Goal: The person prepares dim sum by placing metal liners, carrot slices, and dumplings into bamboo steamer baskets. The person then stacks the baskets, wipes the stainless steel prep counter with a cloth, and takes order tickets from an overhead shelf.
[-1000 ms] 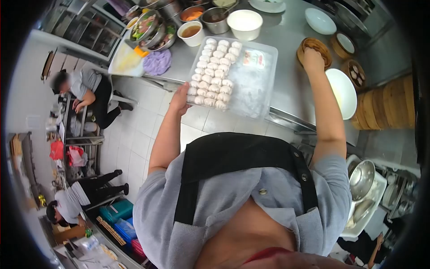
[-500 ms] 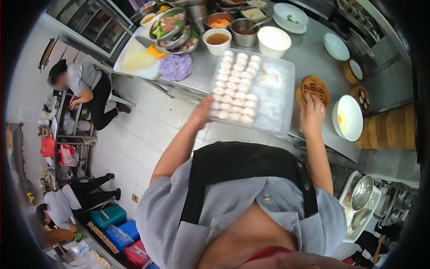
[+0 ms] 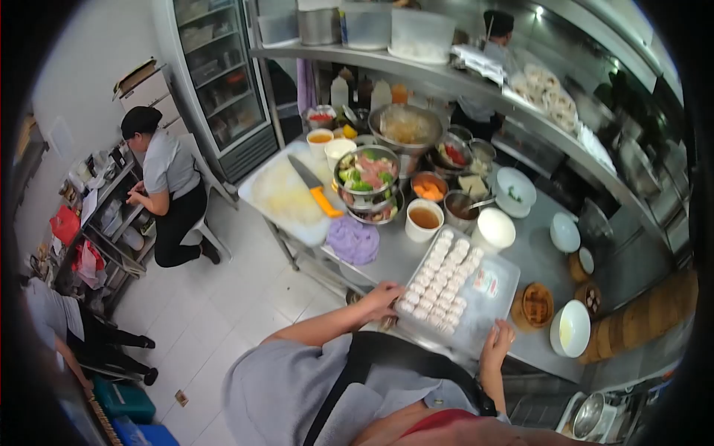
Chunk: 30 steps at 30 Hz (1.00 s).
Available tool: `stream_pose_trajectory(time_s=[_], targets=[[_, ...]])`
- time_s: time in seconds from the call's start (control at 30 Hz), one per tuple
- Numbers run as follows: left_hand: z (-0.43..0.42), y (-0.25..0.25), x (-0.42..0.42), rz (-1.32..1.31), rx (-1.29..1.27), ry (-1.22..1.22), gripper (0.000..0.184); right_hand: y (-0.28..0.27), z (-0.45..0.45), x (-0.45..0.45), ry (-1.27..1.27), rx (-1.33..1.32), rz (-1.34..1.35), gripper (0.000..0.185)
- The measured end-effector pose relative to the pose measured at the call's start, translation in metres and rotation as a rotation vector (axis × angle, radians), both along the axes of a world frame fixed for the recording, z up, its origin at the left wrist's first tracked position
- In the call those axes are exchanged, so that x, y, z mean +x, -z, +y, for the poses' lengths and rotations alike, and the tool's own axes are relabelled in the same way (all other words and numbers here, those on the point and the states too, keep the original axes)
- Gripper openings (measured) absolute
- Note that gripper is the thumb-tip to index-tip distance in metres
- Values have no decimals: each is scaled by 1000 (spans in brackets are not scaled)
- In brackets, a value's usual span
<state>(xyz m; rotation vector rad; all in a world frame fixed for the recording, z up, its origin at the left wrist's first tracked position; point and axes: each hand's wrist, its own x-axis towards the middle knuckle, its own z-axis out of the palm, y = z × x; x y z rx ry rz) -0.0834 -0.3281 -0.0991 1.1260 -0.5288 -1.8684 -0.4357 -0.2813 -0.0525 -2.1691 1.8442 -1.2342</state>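
A translucent plastic tray (image 3: 482, 321) rests at the front of the steel counter. Rows of small white dough balls (image 3: 440, 288) fill its left part, and a printed label (image 3: 486, 283) shows at the right. My left hand (image 3: 382, 301) grips the tray's left edge, fingers partly hidden by it. At the tray's right front corner is my right hand (image 3: 496, 344), its fingers closed on the rim. A round bamboo steamer (image 3: 532, 305) stands just right of the tray.
Behind the tray stand a sauce tub (image 3: 425, 217), a white tub (image 3: 495, 229) and stacked bowls of vegetables (image 3: 367, 177). A knife (image 3: 316, 187) lies on the cutting board (image 3: 264, 204), near a purple cloth (image 3: 352, 241). A white bowl (image 3: 571, 329) sits right. A shelf (image 3: 357, 56) overhangs.
My right hand has left the bamboo steamer and now holds the tray's right front corner. My view has lifted and turned, bringing the overhead shelf into sight.
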Motion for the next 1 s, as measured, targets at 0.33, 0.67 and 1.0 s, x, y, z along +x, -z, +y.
stream_pose_trajectory(time_s=[0.33, 0.67, 1.0], targets=[[-18, -53, 92, -1721, -1064, -161, 44, -88, -53, 38, -124, -126, 239, 15], [-65, -81, 163, -1456, -801, 769, 51, -329, -109, 243, -631, -707, 342, 24], [-59, -183, 289, -570, -889, 284, 35, -508, -303, 463, -391, -557, 500, 32]])
